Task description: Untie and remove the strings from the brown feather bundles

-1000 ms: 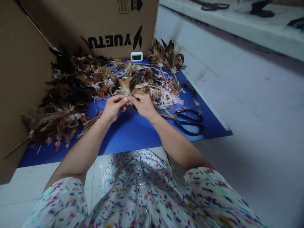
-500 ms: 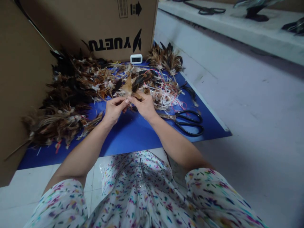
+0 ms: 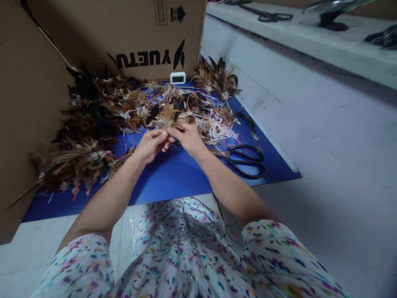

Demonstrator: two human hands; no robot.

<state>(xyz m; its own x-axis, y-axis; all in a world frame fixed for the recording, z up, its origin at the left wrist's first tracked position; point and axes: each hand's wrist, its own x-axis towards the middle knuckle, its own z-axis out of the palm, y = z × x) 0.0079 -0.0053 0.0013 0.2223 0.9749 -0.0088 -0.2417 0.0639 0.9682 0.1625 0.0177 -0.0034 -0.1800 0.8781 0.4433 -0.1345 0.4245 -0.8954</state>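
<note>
Between my fingertips is a small bunch of tan and brown feathers [image 3: 167, 115], its tips fanned away from me. My left hand [image 3: 151, 144] pinches the base of the bunch with thumb and forefinger. My right hand [image 3: 187, 135] meets it from the other side, its thumb and finger closed on the same base. Just beyond my hands lie loose feathers and a tangle of white string [image 3: 219, 127] with some red strands. Black-handled scissors [image 3: 246, 160] lie right of my right wrist, their blades partly hidden behind my forearm.
A large heap of brown and black feathers [image 3: 89, 111] covers the left of the blue table [image 3: 176, 174]. Behind stand a cardboard box [image 3: 93, 37] and a small white digital clock [image 3: 178, 78]. Feather bundles [image 3: 218, 78] lie at the back right, beside a white wall and ledge [image 3: 310, 37].
A dark feather near my right fingers no longer stands out, and the tan feathers look more fanned. My left fingers have shifted slightly and the lower ones show more. Both hands stay together.
</note>
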